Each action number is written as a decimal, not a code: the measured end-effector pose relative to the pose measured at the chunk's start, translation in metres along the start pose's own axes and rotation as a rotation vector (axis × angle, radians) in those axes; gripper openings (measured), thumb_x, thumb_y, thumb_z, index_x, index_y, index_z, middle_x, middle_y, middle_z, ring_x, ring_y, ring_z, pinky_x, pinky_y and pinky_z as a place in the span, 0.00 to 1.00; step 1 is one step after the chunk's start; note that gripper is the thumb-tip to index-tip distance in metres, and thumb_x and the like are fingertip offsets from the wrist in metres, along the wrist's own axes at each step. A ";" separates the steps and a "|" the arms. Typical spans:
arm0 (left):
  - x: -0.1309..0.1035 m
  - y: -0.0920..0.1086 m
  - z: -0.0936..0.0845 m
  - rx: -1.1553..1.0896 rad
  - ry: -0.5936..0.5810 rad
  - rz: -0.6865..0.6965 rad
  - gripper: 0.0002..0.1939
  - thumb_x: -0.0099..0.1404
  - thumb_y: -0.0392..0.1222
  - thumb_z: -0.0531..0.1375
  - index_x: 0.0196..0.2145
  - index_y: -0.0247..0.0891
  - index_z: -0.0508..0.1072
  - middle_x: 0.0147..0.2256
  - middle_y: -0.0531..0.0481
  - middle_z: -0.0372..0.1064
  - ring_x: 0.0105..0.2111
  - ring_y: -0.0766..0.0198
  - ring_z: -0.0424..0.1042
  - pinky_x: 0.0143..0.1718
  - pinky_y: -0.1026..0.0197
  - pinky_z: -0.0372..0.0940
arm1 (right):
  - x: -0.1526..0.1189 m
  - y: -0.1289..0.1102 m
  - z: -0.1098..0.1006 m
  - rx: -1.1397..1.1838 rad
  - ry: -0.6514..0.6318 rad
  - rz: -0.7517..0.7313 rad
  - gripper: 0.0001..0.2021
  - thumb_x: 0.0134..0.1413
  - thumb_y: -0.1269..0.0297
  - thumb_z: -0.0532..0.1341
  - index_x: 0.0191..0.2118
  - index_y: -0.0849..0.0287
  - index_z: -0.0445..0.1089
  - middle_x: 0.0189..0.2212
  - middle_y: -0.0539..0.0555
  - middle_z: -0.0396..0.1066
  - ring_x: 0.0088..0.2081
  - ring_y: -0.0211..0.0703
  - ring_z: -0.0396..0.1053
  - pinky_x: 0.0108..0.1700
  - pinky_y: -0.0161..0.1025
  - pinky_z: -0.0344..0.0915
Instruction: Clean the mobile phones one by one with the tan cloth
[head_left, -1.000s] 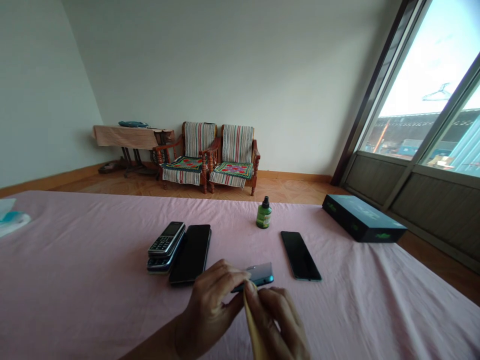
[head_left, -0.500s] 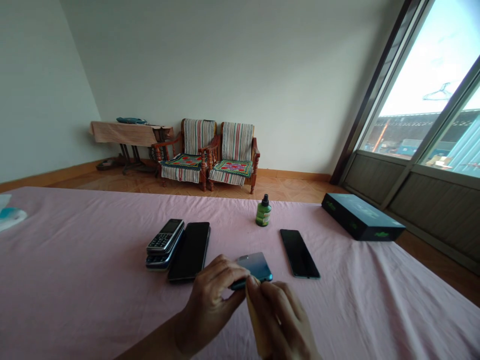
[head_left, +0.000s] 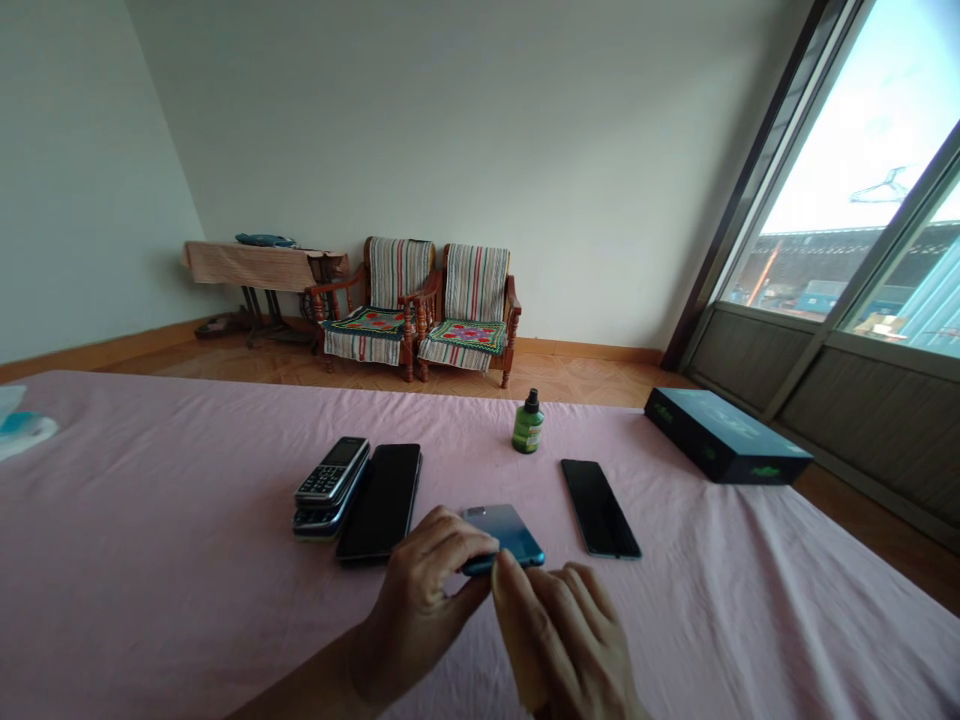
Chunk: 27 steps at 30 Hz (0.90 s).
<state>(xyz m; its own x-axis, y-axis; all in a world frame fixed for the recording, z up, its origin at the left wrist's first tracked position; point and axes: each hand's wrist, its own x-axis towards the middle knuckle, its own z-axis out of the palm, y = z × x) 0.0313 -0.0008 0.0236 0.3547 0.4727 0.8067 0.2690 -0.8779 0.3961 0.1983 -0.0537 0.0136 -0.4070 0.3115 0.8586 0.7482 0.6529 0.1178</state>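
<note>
A blue smartphone is tilted up above the pink cloth, its glossy back and camera corner facing away from me. My left hand grips it by its left end, fingers on top and thumb below. Close against the phone's near edge, my right hand is closed around a tan, flat-looking piece, mostly hidden by the fingers; whether it is cloth or something stiff I cannot tell. To the left lie a black smartphone and a keypad phone stacked on another phone. A dark smartphone lies to the right.
A green spray bottle stands upright behind the phones. At the right rear of the pink cloth rests a black box. White and blue packaging lies at the far left edge. Two wooden chairs stand beyond.
The blue phone has tipped slightly, showing more of its back. My right hand has shifted a little along its near edge, still holding the tan piece. My left hand has barely moved.
</note>
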 end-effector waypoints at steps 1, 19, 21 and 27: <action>0.001 0.000 0.000 0.000 0.000 0.001 0.06 0.62 0.33 0.64 0.38 0.36 0.73 0.30 0.49 0.71 0.32 0.62 0.70 0.34 0.63 0.66 | 0.001 0.000 -0.001 -0.004 0.010 -0.005 0.15 0.59 0.80 0.52 0.51 0.76 0.66 0.29 0.61 0.72 0.30 0.43 0.68 0.32 0.42 0.65; 0.003 0.002 -0.001 0.010 0.019 0.023 0.04 0.64 0.34 0.63 0.38 0.35 0.73 0.30 0.47 0.72 0.32 0.61 0.71 0.33 0.62 0.67 | -0.003 -0.001 0.000 -0.098 0.059 -0.019 0.17 0.60 0.78 0.49 0.50 0.69 0.69 0.32 0.61 0.72 0.32 0.46 0.71 0.34 0.43 0.68; 0.001 0.002 -0.001 0.008 0.017 0.031 0.05 0.64 0.35 0.63 0.38 0.34 0.73 0.30 0.47 0.72 0.32 0.61 0.71 0.33 0.61 0.67 | -0.001 -0.003 -0.002 -0.086 0.018 -0.033 0.16 0.59 0.78 0.50 0.48 0.69 0.70 0.32 0.61 0.72 0.32 0.46 0.71 0.34 0.42 0.68; -0.001 0.001 -0.001 0.020 -0.006 0.027 0.04 0.63 0.33 0.63 0.38 0.35 0.73 0.30 0.48 0.72 0.31 0.61 0.71 0.34 0.61 0.67 | -0.003 -0.001 -0.004 -0.051 0.020 0.034 0.16 0.58 0.78 0.51 0.50 0.69 0.67 0.33 0.62 0.71 0.31 0.45 0.68 0.33 0.43 0.68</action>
<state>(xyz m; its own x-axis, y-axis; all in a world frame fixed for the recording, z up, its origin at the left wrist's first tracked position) 0.0308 -0.0015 0.0236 0.3675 0.4489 0.8145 0.2768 -0.8889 0.3651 0.2011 -0.0585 0.0129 -0.3704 0.3190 0.8724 0.7876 0.6057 0.1129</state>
